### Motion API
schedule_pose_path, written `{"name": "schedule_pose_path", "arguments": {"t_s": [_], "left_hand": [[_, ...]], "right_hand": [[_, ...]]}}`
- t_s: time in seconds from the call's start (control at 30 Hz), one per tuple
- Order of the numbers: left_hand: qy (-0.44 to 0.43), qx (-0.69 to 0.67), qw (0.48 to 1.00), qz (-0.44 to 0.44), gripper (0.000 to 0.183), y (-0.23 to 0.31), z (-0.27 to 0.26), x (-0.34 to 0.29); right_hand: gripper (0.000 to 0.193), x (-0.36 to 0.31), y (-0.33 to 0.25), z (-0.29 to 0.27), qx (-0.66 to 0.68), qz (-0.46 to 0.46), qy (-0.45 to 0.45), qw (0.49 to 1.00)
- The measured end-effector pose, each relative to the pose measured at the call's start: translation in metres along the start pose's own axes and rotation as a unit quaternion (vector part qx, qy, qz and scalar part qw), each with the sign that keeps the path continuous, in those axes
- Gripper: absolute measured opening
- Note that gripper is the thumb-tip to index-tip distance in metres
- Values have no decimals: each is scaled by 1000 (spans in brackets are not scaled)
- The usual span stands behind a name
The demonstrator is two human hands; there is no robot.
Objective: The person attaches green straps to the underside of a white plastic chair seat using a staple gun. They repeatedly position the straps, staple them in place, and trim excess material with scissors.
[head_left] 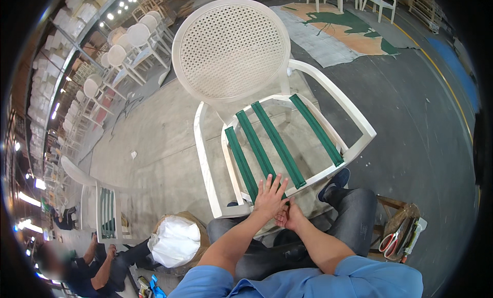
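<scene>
A white armchair frame (364, 136) with a round woven cane back (233, 49) stands in front of me. Several green webbing straps (277, 144) run from the back to the front of its open seat. My left hand (269, 198) lies with spread fingers over the near end of one strap, at the front rail. Just right of it and lower, my right hand (290, 216) has its fingers curled in at the rail, close to a bit of green strap. What those fingers hold is hidden. Wider gaps separate the rightmost strap from the others.
A wooden stool (395, 216) at my right holds red-handled scissors (391, 242) and other tools. A white sack (174, 241) stands at my left. Beyond it a co-worker (77, 267) sits by another strapped chair (106, 213). Rows of white chairs (138, 36) line the far left.
</scene>
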State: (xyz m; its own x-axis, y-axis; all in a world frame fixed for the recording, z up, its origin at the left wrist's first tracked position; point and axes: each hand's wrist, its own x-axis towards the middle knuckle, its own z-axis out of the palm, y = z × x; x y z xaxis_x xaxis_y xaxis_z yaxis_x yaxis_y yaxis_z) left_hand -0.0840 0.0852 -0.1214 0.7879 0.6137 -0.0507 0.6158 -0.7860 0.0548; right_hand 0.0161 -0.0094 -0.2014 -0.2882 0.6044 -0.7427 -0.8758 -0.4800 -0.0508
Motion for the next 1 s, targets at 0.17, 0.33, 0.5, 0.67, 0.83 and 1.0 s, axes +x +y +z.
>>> {"name": "schedule_pose_path", "arguments": {"t_s": [0.17,0.33,0.5,0.67,0.83,1.0], "left_hand": [[-4,1,1000,-19,84,-11,9,-16],[-1,-6,1000,6,87,1,-1,5],[-53,-11,999,-6,85,-6,1,-6],[-12,-11,1000,3,83,-10,7,-6],[4,-28,999,16,79,-12,5,3],[-6,-47,999,21,73,-14,2,3]], "right_hand": [[64,31,3,19,136,1,-2,991],[47,63,-23,2,192,-66,-21,979],[44,47,-17,28,219,-70,12,973],[44,38,-36,58,211,-94,45,972],[44,59,-58,46,196,-93,45,975],[45,83,-66,29,188,-92,56,976]]}}
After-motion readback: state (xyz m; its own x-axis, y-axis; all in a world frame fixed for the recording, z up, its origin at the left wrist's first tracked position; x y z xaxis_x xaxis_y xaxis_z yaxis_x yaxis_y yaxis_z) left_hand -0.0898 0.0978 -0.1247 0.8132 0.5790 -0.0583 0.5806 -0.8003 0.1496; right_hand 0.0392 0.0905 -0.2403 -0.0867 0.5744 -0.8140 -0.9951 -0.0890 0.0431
